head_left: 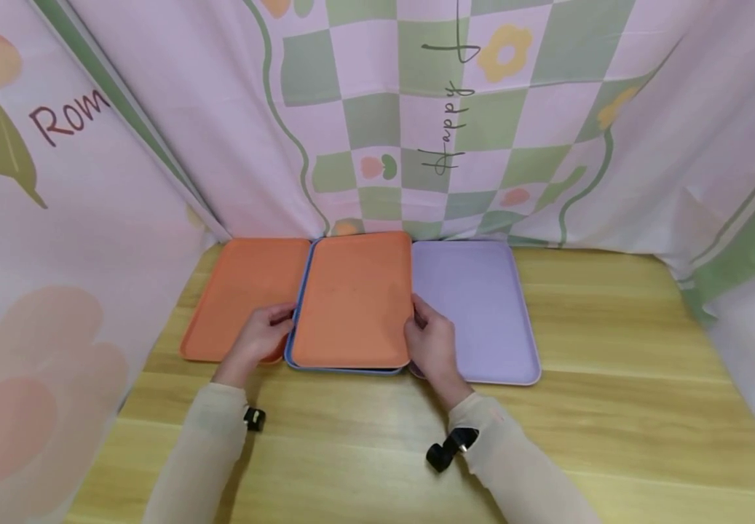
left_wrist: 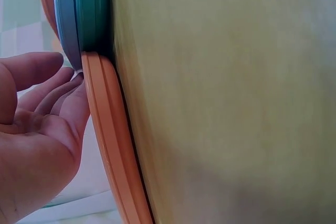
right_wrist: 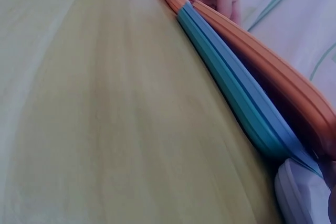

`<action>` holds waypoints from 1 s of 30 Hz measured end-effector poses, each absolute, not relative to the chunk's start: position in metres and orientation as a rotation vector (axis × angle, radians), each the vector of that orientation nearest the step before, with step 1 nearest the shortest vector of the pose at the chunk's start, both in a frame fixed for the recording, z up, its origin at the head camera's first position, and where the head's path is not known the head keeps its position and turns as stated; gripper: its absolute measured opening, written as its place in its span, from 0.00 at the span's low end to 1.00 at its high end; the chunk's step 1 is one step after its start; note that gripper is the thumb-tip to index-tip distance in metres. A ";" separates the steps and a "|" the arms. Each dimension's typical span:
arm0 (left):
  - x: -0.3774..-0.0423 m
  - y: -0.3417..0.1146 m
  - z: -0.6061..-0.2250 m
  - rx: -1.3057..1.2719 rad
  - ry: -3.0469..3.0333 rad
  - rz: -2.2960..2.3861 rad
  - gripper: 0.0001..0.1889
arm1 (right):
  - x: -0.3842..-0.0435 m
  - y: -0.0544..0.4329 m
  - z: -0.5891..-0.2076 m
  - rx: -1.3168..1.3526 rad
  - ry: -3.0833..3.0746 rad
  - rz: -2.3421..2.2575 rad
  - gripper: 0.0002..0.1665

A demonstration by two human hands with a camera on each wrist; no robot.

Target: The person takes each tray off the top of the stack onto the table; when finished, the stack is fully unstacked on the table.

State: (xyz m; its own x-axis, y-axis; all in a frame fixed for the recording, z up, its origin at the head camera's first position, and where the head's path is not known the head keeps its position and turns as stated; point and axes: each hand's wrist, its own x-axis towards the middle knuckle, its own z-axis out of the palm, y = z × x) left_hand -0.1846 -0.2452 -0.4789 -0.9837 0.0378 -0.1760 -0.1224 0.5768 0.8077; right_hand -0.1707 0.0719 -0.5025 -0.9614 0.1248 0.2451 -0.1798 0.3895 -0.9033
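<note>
Uppermost in the middle stack is an orange tray (head_left: 356, 300); its right edge is gripped by my right hand (head_left: 433, 345). That edge stands raised, while the left end sits low over a blue tray (right_wrist: 239, 69). Beneath the blue one lies a teal tray (left_wrist: 93, 11), hidden from above. At the stack's left side, my left hand (head_left: 264, 332) has loosely bent fingers, with fingertips right at the blue tray's edge and the thumb apart. Below that hand, a second orange tray (head_left: 255, 280) lies flat on the left. A purple tray (head_left: 475, 313) lies on the right, partly behind my right hand.
The trays stand in a row at the back of a wooden table (head_left: 613, 378). A patterned curtain (head_left: 370, 116) hangs directly behind them, and more cloth (head_left: 56, 291) closes off the left side. Each wrist carries a small black camera (head_left: 445, 453).
</note>
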 end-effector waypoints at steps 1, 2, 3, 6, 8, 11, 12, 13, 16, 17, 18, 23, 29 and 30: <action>-0.185 -0.245 -0.479 -0.069 2.633 1.370 0.24 | -0.171 0.073 -0.502 0.035 -2.370 1.619 0.27; -0.185 -0.246 -0.480 -0.056 2.639 1.368 0.24 | -0.171 0.074 -0.502 0.017 -2.363 1.640 0.27; -0.184 -0.246 -0.479 -0.042 2.647 1.360 0.24 | -0.172 0.076 -0.501 -0.004 -2.357 1.666 0.27; -0.184 -0.247 -0.479 -0.021 2.668 1.346 0.24 | -0.172 0.079 -0.500 -0.071 -2.326 1.753 0.27; -0.183 -0.247 -0.478 -0.017 2.677 1.333 0.24 | -0.172 0.081 -0.499 -0.118 -2.322 1.782 0.27; -0.183 -0.247 -0.478 -0.035 2.671 1.328 0.24 | -0.173 0.083 -0.500 -0.171 -2.324 1.804 0.25; -0.184 -0.247 -0.478 -0.038 2.670 1.327 0.24 | -0.173 0.083 -0.500 -0.184 -2.325 1.806 0.25; -0.184 -0.247 -0.478 -0.040 2.668 1.329 0.24 | -0.173 0.084 -0.500 -0.194 -2.324 1.808 0.25; -0.184 -0.246 -0.477 -0.055 2.658 1.331 0.25 | -0.174 0.086 -0.501 -0.222 -2.306 1.824 0.24; -0.183 -0.246 -0.477 -0.054 2.658 1.329 0.25 | -0.174 0.086 -0.501 -0.236 -2.297 1.833 0.24; -0.184 -0.246 -0.477 -0.057 2.657 1.328 0.25 | -0.174 0.087 -0.500 -0.254 -2.288 1.844 0.23; -0.184 -0.246 -0.477 -0.062 2.647 1.330 0.25 | -0.175 0.093 -0.499 -0.330 -2.250 1.906 0.22; -0.185 -0.247 -0.477 -0.072 2.647 1.312 0.25 | -0.174 0.103 -0.497 -0.374 -2.195 2.011 0.22; -0.185 -0.247 -0.477 -0.075 2.648 1.308 0.25 | -0.174 0.105 -0.496 -0.382 -2.180 2.030 0.22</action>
